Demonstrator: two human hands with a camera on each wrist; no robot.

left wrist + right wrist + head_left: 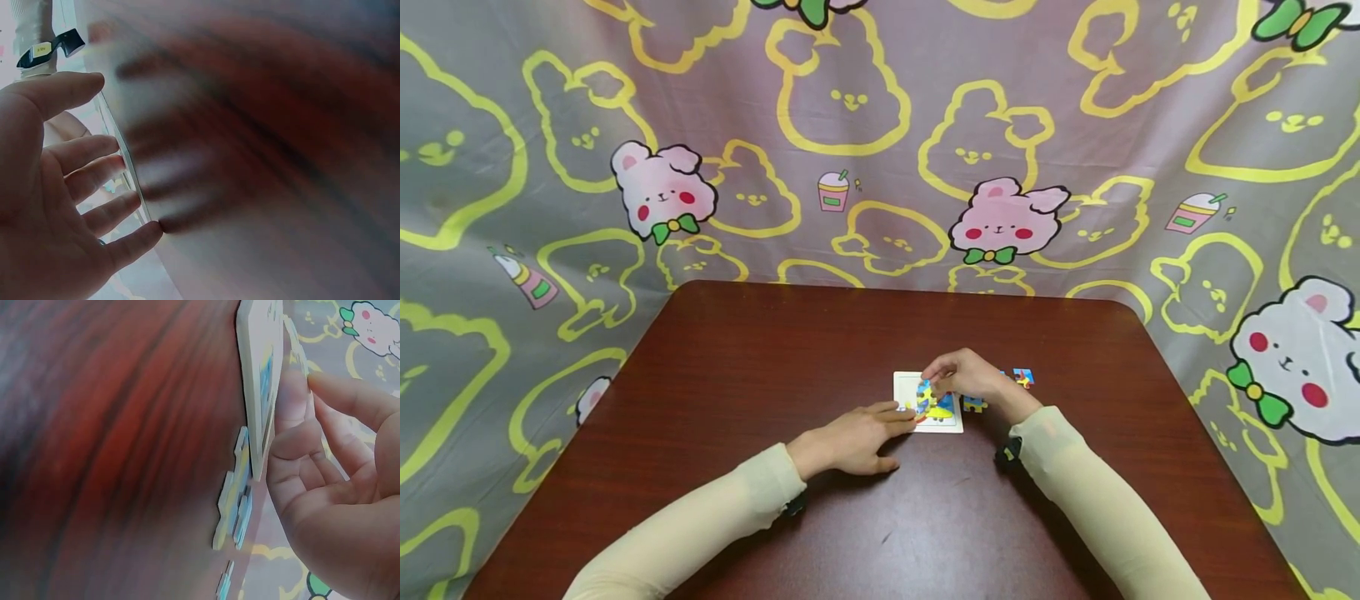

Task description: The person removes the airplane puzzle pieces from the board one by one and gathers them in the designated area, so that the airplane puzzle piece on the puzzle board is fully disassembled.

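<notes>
A small jigsaw board (pixel 907 378) with a pale frame and a partly filled blue and yellow picture lies on the table. My left hand (pixel 850 442) lies at its left side, fingers stretched out and their tips over the board's edge, as the left wrist view also shows. My right hand (pixel 967 375) is above the board's right part, pinching a puzzle piece (pixel 296 345) between thumb and fingers. That piece stands tilted up over the board. In the right wrist view the curled fingers hide part of it.
Several loose puzzle pieces (pixel 974 406) lie just right of the board, partly under the right forearm, and another blue piece (pixel 1023 377) is farther right. The dark brown table (pixel 760 350) ends at a patterned curtain (pixel 880 167) behind.
</notes>
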